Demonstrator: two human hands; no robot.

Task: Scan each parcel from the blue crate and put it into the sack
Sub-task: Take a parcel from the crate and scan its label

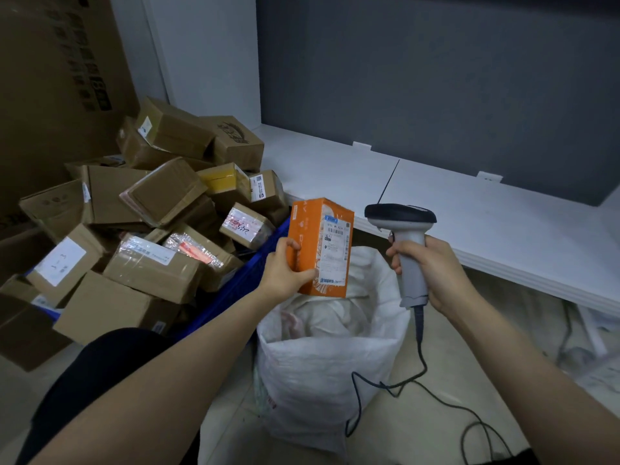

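Grey wall board (436,78) fills the top of the view, from twelve to two o'clock. Below it, a white tabletop (503,223) runs toward three o'clock.

At nine o'clock, brown parcels (151,263) are heaped high in the blue crate (241,280). Only the crate's right edge shows. A white sack (318,370) stands open on the floor at six o'clock, just beside the crate.

Over the sack's mouth, near the middle, is an orange parcel (322,250). It stands upright, with a white label on its right face. The left hand (285,270) holds it from the left side, with thumb and fingers curled round its edge.

At three o'clock from the parcel, not touching it, is a grey scanner (407,250). Its black head is turned toward the parcel. The right hand (432,273) is wrapped round its handle. A thin black cable (419,364) hangs from the handle down to the floor.
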